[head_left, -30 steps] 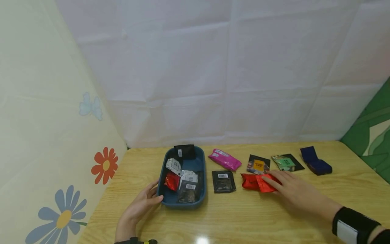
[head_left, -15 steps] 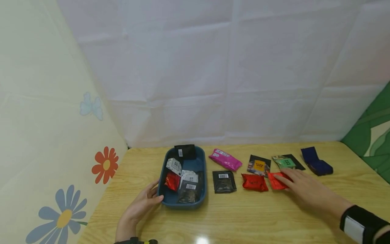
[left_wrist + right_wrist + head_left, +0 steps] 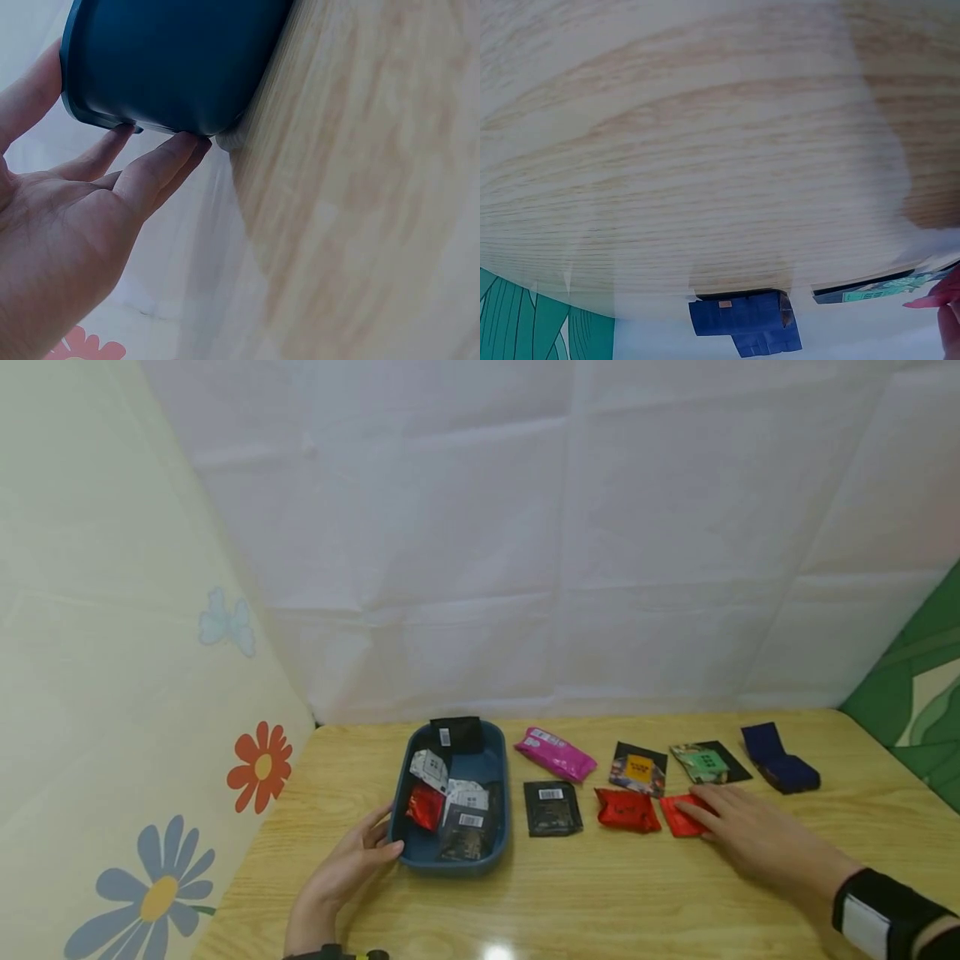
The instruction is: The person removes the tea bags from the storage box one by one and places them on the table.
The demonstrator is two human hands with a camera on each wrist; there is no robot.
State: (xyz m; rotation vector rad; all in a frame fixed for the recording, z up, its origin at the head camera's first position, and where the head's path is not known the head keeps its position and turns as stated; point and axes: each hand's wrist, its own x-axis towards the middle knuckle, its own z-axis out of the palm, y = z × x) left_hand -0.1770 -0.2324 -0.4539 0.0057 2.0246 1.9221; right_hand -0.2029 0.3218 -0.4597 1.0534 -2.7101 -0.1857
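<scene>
At lower right of the head view, the right hand (image 3: 757, 837) lies flat, fingers straight, their tips resting on a small red packet (image 3: 684, 815), flat and glossy, on the desk (image 3: 645, 893). A second red packet (image 3: 626, 809) lies just left of it. At lower left, the left hand (image 3: 341, 872), its grip spread, touches the blue tray (image 3: 501, 831) holding more packets.

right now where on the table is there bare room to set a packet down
Bare wood runs along the near edge of the table, in front of the tray and packets, between the left hand and right hand. Another patch lies left of the tray. The row from pink packet to blue packet is crowded; the tray is mostly full.
</scene>
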